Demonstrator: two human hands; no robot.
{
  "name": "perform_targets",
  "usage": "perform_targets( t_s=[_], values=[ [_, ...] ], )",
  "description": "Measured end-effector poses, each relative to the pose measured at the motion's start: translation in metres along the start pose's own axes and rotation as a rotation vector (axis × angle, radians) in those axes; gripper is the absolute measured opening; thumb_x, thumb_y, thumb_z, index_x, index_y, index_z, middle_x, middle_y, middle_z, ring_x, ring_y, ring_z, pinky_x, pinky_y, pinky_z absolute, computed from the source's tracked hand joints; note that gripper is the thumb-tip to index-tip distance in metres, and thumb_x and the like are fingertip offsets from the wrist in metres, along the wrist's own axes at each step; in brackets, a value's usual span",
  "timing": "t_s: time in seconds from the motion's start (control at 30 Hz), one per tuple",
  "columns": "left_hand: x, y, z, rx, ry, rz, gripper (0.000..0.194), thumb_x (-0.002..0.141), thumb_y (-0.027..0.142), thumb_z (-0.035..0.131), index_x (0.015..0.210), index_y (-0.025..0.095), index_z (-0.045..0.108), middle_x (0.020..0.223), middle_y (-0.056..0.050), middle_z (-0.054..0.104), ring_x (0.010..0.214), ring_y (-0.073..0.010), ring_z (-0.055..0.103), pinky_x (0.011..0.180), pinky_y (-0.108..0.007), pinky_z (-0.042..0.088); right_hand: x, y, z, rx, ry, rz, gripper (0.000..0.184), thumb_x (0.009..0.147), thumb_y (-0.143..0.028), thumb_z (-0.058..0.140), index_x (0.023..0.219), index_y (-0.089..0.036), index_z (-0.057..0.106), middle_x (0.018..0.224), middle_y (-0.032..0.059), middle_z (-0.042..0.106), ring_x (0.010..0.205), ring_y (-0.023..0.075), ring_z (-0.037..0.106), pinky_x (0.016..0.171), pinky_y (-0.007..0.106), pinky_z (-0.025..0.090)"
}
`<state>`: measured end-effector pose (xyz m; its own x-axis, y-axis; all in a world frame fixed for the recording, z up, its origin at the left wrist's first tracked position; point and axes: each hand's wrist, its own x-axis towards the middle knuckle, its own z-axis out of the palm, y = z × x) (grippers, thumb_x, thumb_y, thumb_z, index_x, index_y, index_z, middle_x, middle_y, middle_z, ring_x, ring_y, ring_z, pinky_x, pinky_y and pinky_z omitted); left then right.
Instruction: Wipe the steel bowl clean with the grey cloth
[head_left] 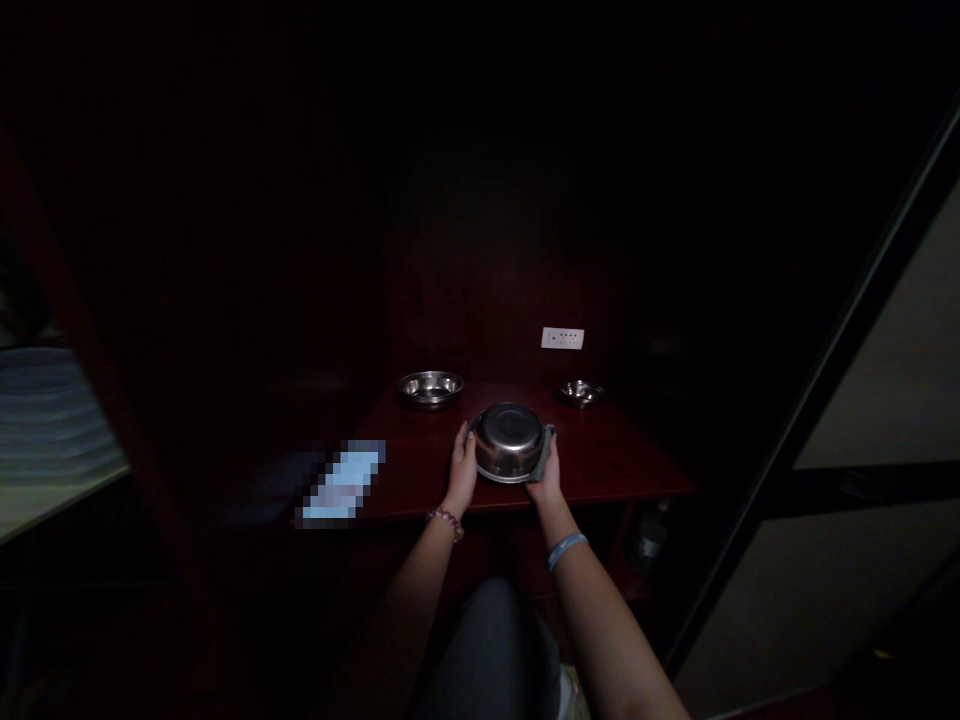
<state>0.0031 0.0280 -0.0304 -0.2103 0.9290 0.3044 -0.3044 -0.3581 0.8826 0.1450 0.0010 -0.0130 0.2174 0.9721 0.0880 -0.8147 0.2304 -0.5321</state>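
Observation:
A steel bowl (510,437), turned bottom up, is held between my two hands over the front part of a dark red shelf (420,470). My left hand (463,468) grips the bowl's left side. On the right side my right hand (550,470) presses a grey cloth (541,455) against the bowl, with the fingers partly hidden behind it. Farther back stand a wide steel basin (430,389) on the left and a smaller steel bowl (580,393) on the right, both with their openings up.
A white power socket (562,338) is on the back wall. A lit, blurred screen (343,487) lies at the shelf's left front. A bottle (649,540) stands in the compartment below right. Stacked plates (52,420) are at far left. A dark-framed panel (847,400) borders the right.

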Motion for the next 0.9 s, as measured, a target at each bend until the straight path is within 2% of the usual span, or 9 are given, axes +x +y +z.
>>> perform_targets(
  t_s=[0.2,0.47,0.67,0.9],
  values=[
    [0.0038,-0.0009,-0.0016,-0.012,0.023,-0.028,0.048,0.095,0.043,0.065,0.137,0.020,0.065,0.156,-0.014,0.057,0.151,-0.0279,0.045,0.127,-0.044,0.031,-0.0031,-0.0031,0.0024,0.035,0.044,0.003,0.036,0.097,-0.048,0.049,0.095,-0.026,0.077,0.095,-0.0005,0.083,0.098,0.0198,0.077,0.109,0.041,0.054],
    [0.0043,0.0041,-0.0025,-0.081,0.046,-0.022,0.035,0.096,0.033,0.060,0.125,0.016,0.072,0.145,-0.014,0.066,0.139,-0.0269,0.058,0.122,-0.046,0.040,-0.0058,-0.0060,0.0023,0.006,0.034,-0.028,0.034,0.094,-0.044,0.050,0.091,-0.023,0.077,0.091,0.0024,0.083,0.088,0.0205,0.077,0.104,0.040,0.056],
    [0.0038,0.0048,-0.0023,-0.077,0.065,0.005,0.036,0.097,0.030,0.057,0.128,0.017,0.070,0.147,-0.014,0.064,0.141,-0.0257,0.057,0.123,-0.044,0.038,-0.0035,-0.0036,0.0022,-0.043,0.001,-0.037,0.035,0.096,-0.046,0.049,0.092,-0.024,0.076,0.097,0.0046,0.083,0.096,0.0222,0.077,0.107,0.044,0.056],
    [0.0005,0.0065,-0.0011,-0.057,0.121,-0.032,0.041,0.099,0.032,0.055,0.139,0.021,0.059,0.155,-0.012,0.057,0.143,-0.0232,0.053,0.123,-0.040,0.037,-0.0001,0.0011,-0.0019,-0.103,-0.046,-0.017,0.040,0.097,-0.052,0.047,0.096,-0.026,0.077,0.103,0.0048,0.082,0.110,0.0228,0.075,0.112,0.047,0.052]
  ],
)
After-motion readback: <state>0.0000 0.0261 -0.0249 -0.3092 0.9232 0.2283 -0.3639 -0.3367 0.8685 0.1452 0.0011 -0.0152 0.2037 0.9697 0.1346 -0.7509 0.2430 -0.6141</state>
